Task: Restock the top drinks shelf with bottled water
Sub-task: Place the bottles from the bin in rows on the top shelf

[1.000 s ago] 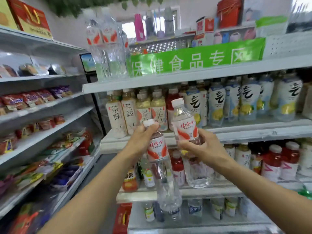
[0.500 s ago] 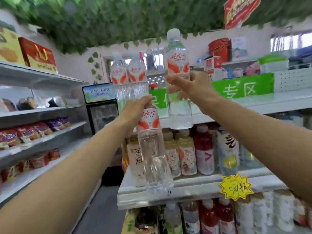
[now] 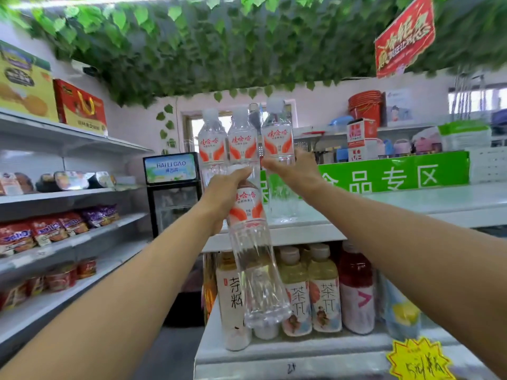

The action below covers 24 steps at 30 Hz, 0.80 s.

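Two stocked bottles [image 3: 212, 144] counted upright at the left end of the top shelf [image 3: 411, 207]? (desk)

Correct. Stood side by side, touching, labels turned to the aisle. Brought in a third bottle [image 3: 277, 144] just beside them on the right, also upright. Could not tell through the clear plastic whether its base was down on the board or just above it. (photographer)

And the right hand [image 3: 295, 171]? (desk)

Wrapped round that third bottle just under the label, fingers and thumb curled about the body. Gripped low, probably to steer the base down flat and leave the label showing like its neighbours'. (photographer)

Left hand [image 3: 223, 193] idle? (desk)

Hardly. Closed over the neck and shoulder of a fourth bottle [image 3: 255, 272]. Hung it slightly tilted, below the top shelf's front edge and in front of the tea bottles [image 3: 299, 297] one tier down. Carried it low, likely to avoid knocking the row during the placing, and to have the next one ready. (photographer)

Room for it? (desk)

Plenty of bare board to the right, before the green sign [image 3: 392, 174]. (photographer)
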{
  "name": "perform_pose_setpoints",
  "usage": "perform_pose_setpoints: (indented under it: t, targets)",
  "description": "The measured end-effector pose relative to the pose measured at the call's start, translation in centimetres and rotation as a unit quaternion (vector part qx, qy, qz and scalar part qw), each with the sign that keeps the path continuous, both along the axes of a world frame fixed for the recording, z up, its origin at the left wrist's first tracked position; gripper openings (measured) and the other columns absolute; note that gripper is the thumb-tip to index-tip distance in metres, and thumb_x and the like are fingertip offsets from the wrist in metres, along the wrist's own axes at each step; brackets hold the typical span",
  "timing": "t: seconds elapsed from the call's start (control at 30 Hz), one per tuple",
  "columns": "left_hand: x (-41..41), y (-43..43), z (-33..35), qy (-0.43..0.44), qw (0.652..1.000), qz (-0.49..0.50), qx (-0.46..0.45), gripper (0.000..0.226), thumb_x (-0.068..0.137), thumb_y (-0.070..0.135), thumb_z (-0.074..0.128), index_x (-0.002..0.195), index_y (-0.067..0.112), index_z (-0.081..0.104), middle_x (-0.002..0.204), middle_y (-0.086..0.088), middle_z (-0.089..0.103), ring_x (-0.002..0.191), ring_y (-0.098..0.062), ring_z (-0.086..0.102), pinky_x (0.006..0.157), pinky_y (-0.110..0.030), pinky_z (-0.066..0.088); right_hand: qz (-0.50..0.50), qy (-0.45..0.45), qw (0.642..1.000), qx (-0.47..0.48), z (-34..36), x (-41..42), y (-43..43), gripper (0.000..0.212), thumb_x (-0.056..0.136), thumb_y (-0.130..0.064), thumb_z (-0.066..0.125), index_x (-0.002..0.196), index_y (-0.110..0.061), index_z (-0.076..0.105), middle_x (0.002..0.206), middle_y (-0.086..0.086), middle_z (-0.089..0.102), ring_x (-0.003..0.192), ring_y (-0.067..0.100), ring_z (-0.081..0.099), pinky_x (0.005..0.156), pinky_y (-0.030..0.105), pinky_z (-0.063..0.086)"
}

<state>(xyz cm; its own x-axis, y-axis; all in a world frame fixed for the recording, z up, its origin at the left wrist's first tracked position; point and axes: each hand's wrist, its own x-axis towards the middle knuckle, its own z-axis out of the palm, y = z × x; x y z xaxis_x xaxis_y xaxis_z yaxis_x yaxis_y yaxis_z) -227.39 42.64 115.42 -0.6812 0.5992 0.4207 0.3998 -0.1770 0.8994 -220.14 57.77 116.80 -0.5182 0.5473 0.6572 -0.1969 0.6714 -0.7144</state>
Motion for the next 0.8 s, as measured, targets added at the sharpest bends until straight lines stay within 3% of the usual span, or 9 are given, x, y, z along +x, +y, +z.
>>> perform_pose_setpoints:
  t: [0.07, 0.17, 0.27, 0.37, 0.47, 0.57, 0.8]
  targets:
    - [-0.3, 0.0, 0.0, -0.001, 1.000, 0.001, -0.005, 0.027, 0.097, 0.039, 0.057, 0.093, 0.014, 0.065, 0.071, -0.006, 0.070, 0.067, -0.024, 0.069, 0.076, -0.040, 0.058, -0.015, -0.046, 0.998, 0.028, -1.0, 0.4, 0.3, 0.049, 0.072, -0.043, 0.082, 0.110, -0.019, 0.064, 0.106, 0.000, 0.069, 0.102, 0.021, 0.066, 0.093, 0.039, 0.052]
    - [-0.5, -0.2, 0.0, -0.001, 1.000, 0.009, 0.001, 0.026, 0.097, 0.037, 0.056, 0.088, 0.014, 0.062, 0.064, -0.001, 0.068, 0.056, -0.017, 0.066, 0.066, -0.035, 0.055, -0.093, -0.134, 0.984, 0.075, -4.0, 1.3, 0.5, 0.042, 0.079, -0.040, 0.076, 0.101, -0.010, 0.057, 0.091, 0.003, 0.061, 0.084, 0.019, 0.061, 0.079, 0.038, 0.054]
    - [-0.8, 0.0, 0.1, 0.002, 1.000, 0.019, 0.013, 0.023, 0.096, 0.037, 0.057, 0.090, 0.015, 0.061, 0.071, -0.003, 0.068, 0.064, -0.020, 0.067, 0.074, -0.039, 0.057, -0.125, -0.153, 0.978, 0.071, -4.9, 0.6, 1.1, 0.042, 0.081, -0.043, 0.074, 0.094, -0.006, 0.059, 0.077, 0.006, 0.055, 0.064, 0.017, 0.052, 0.063, 0.037, 0.049]
    - [-1.1, 0.2, -0.1, -0.006, 1.000, 0.015, 0.020, 0.022, 0.097, 0.037, 0.057, 0.090, 0.017, 0.062, 0.071, -0.003, 0.069, 0.069, -0.023, 0.068, 0.082, -0.043, 0.057, -0.122, -0.187, 0.973, 0.054, -3.7, -1.3, 1.8, 0.046, 0.081, -0.043, 0.075, 0.100, -0.004, 0.060, 0.076, 0.004, 0.055, 0.062, 0.016, 0.051, 0.055, 0.034, 0.045]
    - [-1.4, 0.4, -0.8, -0.003, 1.000, 0.014, 0.001, 0.031, 0.098, 0.039, 0.054, 0.079, 0.015, 0.060, 0.056, 0.000, 0.063, 0.055, -0.018, 0.063, 0.074, -0.038, 0.054, -0.131, -0.206, 0.968, 0.052, -3.2, -3.0, 2.5, 0.048, 0.085, -0.038, 0.074, 0.112, -0.003, 0.056, 0.093, 0.005, 0.059, 0.078, 0.020, 0.058, 0.066, 0.033, 0.049]
    - [-1.9, 0.6, -1.5, -0.013, 1.000, 0.016, -0.015, 0.037, 0.098, 0.042, 0.053, 0.074, 0.014, 0.058, 0.054, -0.002, 0.059, 0.049, -0.018, 0.059, 0.065, -0.033, 0.050, -0.125, -0.210, 0.969, 0.034, -2.9, -4.4, 3.3, 0.052, 0.087, -0.033, 0.073, 0.122, -0.002, 0.051, 0.106, 0.007, 0.057, 0.097, 0.025, 0.061, 0.084, 0.038, 0.053]
    - [-1.9, 0.6, -1.9, -0.052, 0.999, 0.002, 0.000, 0.032, 0.097, 0.040, 0.056, 0.078, 0.014, 0.057, 0.057, -0.003, 0.061, 0.052, -0.017, 0.061, 0.066, -0.033, 0.052, -0.112, -0.213, 0.971, 0.004, -2.9, -5.8, 4.1, 0.048, 0.090, -0.028, 0.071, 0.124, -0.003, 0.050, 0.116, 0.009, 0.059, 0.097, 0.024, 0.056, 0.082, 0.034, 0.048]
